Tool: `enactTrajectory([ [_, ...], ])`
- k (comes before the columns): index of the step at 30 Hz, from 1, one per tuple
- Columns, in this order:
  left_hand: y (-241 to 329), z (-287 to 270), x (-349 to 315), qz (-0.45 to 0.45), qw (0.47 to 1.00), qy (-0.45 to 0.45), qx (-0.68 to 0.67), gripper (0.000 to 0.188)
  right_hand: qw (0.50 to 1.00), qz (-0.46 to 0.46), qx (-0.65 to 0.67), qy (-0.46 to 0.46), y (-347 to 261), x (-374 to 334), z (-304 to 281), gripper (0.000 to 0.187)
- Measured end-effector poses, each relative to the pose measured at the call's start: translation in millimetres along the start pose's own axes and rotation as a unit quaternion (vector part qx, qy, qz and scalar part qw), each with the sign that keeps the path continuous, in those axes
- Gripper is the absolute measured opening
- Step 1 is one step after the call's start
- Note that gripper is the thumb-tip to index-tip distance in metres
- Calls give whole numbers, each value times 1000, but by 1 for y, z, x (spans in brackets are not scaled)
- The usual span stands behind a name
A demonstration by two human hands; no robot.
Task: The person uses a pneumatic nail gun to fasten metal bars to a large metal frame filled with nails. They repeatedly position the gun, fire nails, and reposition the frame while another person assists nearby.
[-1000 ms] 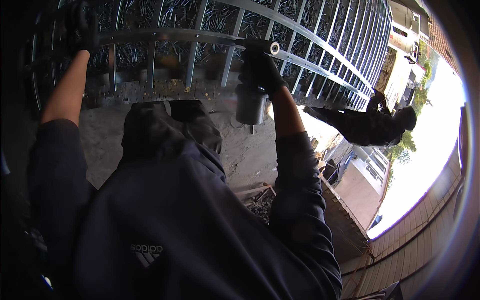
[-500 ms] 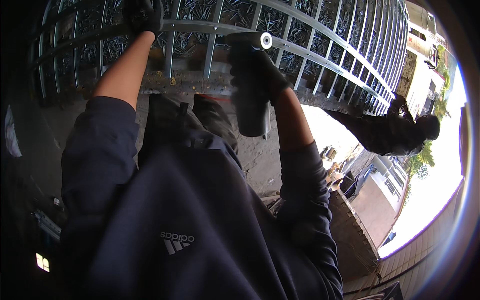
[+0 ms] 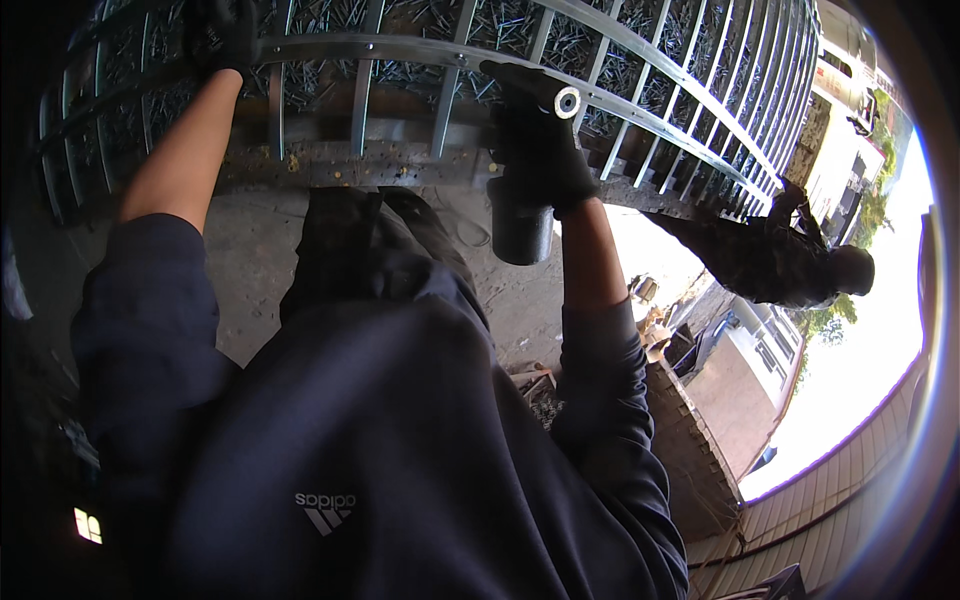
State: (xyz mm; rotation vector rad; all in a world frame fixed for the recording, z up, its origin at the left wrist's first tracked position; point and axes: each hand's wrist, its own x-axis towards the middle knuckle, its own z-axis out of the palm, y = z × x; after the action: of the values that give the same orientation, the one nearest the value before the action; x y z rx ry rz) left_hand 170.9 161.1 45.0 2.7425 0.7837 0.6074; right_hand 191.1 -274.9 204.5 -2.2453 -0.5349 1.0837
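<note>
My right hand (image 3: 543,150), in a black glove, is closed around the grip of a pneumatic rivet gun (image 3: 523,238). Its dark cylinder hangs below the hand, and the pale round end of its head shows above, close to the near rail. A long metal frame (image 3: 420,52) of two rails with many crossbars lies in front of me. My left hand (image 3: 218,38), also gloved in black, is at the near rail on the far left. Its fingers look curled, but the dark and the picture's edge hide what they hold.
Small silver pins (image 3: 405,85) litter the surface under the frame. A worn work table edge (image 3: 330,170) runs along its near side. At the right end another person (image 3: 790,255) in dark clothes stands by the frame. A tan panel-like box (image 3: 745,390) lies lower right.
My left hand has moved left along the near rail. The rivet gun has shifted slightly right, with its head lower in the picture and its cylinder less blurred. The view has shifted a little.
</note>
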Motion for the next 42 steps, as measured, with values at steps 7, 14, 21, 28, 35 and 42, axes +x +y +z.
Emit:
enactTrajectory([
  [7,-3,0,-2,-2,1000,1,-17,53,974,-135,-178,29,-4,25,-3,69],
  [14,-9,4,-1,21,999,27,-16,55,981,-110,-161,-11,2,33,-7,71],
  [21,-9,3,-1,4,1000,13,-20,55,978,44,204,-27,46,49,19,65],
  [28,-20,43,6,58,956,112,-267,59,870,220,441,10,9,55,29,32],
  [35,-51,57,-4,66,993,15,-97,66,982,154,99,-44,-13,67,26,29],
  [42,-51,89,-1,30,954,-5,-298,74,991,123,30,53,21,86,38,36],
])
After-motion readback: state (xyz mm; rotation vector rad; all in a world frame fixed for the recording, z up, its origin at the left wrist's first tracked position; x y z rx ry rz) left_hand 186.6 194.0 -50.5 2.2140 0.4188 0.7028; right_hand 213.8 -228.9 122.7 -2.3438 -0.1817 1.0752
